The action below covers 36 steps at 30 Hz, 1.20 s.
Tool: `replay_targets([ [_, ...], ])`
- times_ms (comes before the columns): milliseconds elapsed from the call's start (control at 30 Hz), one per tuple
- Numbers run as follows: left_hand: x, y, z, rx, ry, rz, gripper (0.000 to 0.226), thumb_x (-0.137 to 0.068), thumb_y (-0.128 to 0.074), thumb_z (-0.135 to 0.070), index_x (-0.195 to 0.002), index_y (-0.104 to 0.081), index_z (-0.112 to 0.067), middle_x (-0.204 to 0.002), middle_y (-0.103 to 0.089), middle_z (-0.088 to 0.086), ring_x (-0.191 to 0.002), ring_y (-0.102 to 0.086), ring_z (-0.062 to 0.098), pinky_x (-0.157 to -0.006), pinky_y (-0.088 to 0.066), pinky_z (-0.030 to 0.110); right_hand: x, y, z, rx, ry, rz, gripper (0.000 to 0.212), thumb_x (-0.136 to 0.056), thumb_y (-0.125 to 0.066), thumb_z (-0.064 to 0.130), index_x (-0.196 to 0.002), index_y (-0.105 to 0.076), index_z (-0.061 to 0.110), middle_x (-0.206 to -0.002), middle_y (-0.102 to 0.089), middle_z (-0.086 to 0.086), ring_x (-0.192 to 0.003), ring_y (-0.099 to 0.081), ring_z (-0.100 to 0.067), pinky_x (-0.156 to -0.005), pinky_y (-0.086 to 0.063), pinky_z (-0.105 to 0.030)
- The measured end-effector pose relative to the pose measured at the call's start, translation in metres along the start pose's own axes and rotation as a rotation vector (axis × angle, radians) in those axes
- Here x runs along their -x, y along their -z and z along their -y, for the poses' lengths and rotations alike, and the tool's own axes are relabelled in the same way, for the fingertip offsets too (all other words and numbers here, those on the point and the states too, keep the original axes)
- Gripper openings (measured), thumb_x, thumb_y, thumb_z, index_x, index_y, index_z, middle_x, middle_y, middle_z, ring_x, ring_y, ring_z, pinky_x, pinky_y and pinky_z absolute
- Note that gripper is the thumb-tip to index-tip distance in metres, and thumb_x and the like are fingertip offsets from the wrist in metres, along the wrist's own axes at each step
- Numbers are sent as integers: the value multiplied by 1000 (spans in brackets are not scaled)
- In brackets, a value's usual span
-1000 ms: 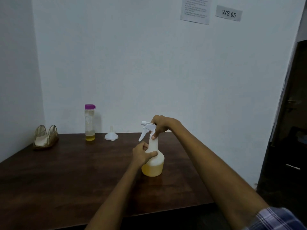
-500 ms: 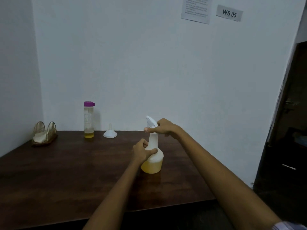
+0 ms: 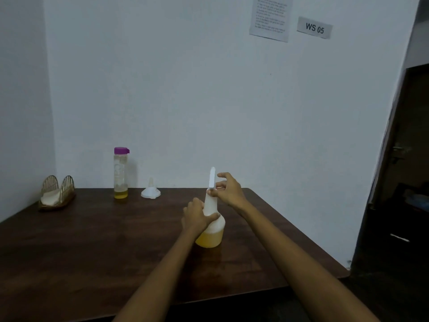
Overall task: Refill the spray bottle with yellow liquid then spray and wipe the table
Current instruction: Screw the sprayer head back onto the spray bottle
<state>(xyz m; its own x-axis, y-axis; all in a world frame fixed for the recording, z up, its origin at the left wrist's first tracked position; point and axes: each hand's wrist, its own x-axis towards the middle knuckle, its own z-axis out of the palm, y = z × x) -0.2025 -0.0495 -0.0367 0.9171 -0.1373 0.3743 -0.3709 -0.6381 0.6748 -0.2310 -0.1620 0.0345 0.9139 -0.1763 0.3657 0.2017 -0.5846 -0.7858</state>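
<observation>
Head view: spray bottle [image 3: 212, 225] within left hand [image 3: 196, 216] (upright).

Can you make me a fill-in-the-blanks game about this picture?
1. The white plastic spray bottle holds ____ liquid.
2. The tall clear bottle by the wall has a ____ cap.
3. The left hand grips the spray bottle's ____.
4. The small white funnel stands on the dark wooden ____.

Missing words: yellow; purple; neck; table

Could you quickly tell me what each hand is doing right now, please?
Left hand: grips the white plastic spray bottle at its neck.
Right hand: pinches the bottle's white trigger head.
</observation>
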Motion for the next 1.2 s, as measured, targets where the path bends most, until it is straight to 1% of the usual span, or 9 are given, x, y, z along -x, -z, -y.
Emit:
replay_targets([
  [167, -12, 10, -4, 412, -51, 300, 47, -93, -54, -16, -136, -38, -6, -133, -49, 14, -122, -49, 27, -94, -43, 34, -7, 3, -1, -4, 12, 93, 48, -84, -66, 3, -129, -51, 6, -124, -62, -13, -113, -59, -23, -88, -48, -27],
  [367, -10, -3, -12, 374, 51, 30, 46, -76, -76, -22, -114, -56, -3, -112, -62, 12, -99, -57, 21, -75, -44, 28, -11, -2, -6, -85, -51, 45, 56, -80, -73, 12, -128, -45, 10, -104, -61, -6, -105, -59, -21, -68, -47, -18],
  [467, -9, -7, -18, 300, 37, -36, 57, -74, -78, -27, -117, -51, -2, -111, -59, 12, -105, -56, 26, -87, -49, 38, -10, -5, -8, -176, -75, 91, 54, -81, -71, 6, -129, -48, 8, -86, -59, 3, -99, -59, -19, -81, -52, -27],
  [600, -14, 12, -16, 497, -77, 261, 39, -91, -58, -15, -128, -47, -8, -118, -56, 10, -114, -54, 26, -84, -46, 31, -11, 1, -9, -179, -16, 182, 41, -84, -63, -2, -124, -56, 3, -116, -64, -13, -109, -60, -23, -84, -52, -29],
  [733, -18, 30, -3, 515, 4, 429, 37, -95, -50, -9, -132, -48, -4, -128, -56, 15, -120, -53, 28, -97, -45, 35, -15, 1, -10, -181, -9, 210, 39, -85, -62, -1, -123, -56, 3, -115, -63, -13, -106, -59, -20, -94, -50, -32],
  [867, -10, 22, -8, 560, -7, 309, 41, -92, -54, -6, -132, -48, -3, -129, -56, 17, -120, -53, 29, -98, -45, 36, -14, -3, -16, -248, -55, 120, 52, -79, -73, 4, -126, -51, 3, -89, -60, -2, -100, -60, -21, -88, -51, -31],
  [1000, 4, -7, -23, 410, 4, -40, 43, -90, -58, -13, -131, -47, -4, -126, -57, 14, -117, -53, 28, -90, -43, 31, -8, -10, -17, -286, -97, -32, 58, -69, -82, 12, -119, -53, 11, -82, -60, 0, -79, -61, -11, -52, -46, -12],
  [1067, 9, -15, -30, 398, 37, -139, 44, -89, -60, -16, -129, -47, -4, -126, -56, 15, -117, -53, 27, -88, -43, 29, -6, -10, -16, -302, -106, -54, 56, -70, -81, 11, -119, -54, 12, -78, -58, 3, -72, -59, -6, -40, -44, -12],
  [1200, -1, -4, -29, 402, -6, 115, 50, -90, -60, -19, -132, -38, -3, -130, -49, 13, -119, -48, 24, -91, -43, 33, -5, 2, -18, -227, -98, 16, 51, -75, -76, 6, -122, -56, 9, -78, -58, 7, -71, -58, -3, -51, -47, -15],
])
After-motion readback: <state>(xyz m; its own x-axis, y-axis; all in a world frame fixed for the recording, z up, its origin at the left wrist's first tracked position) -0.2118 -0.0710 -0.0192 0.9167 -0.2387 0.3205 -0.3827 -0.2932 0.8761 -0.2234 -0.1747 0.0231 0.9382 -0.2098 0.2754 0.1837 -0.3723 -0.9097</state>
